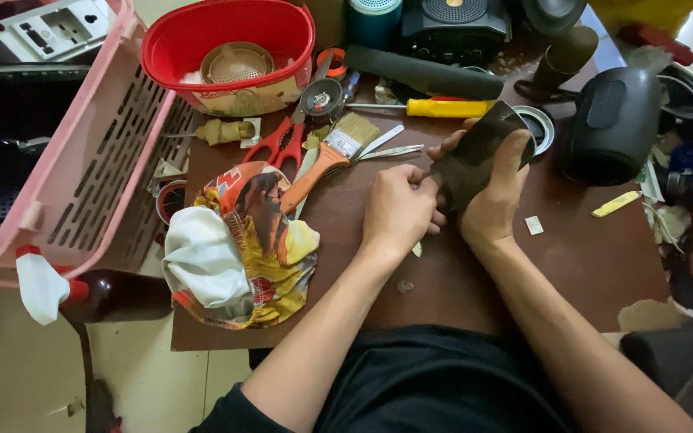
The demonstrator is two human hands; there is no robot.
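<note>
My right hand (497, 192) grips a dark brown cylinder-like object (475, 148), tilted, over the middle of the brown table (571, 265). My left hand (399, 210) is closed right beside it, pinching a thin tool whose tip touches the dark object's lower end; the tool itself is mostly hidden by my fingers. A small scrap (404, 285) lies on the table below my hands.
A crumpled colourful cloth (242, 248) lies at left. A paintbrush (326, 156), red scissors (281, 143) and a yellow-handled screwdriver (443, 107) lie behind my hands. A red tub (230, 52) stands at the back, a pink basket (82, 152) at left, a black rounded device (613, 120) at right.
</note>
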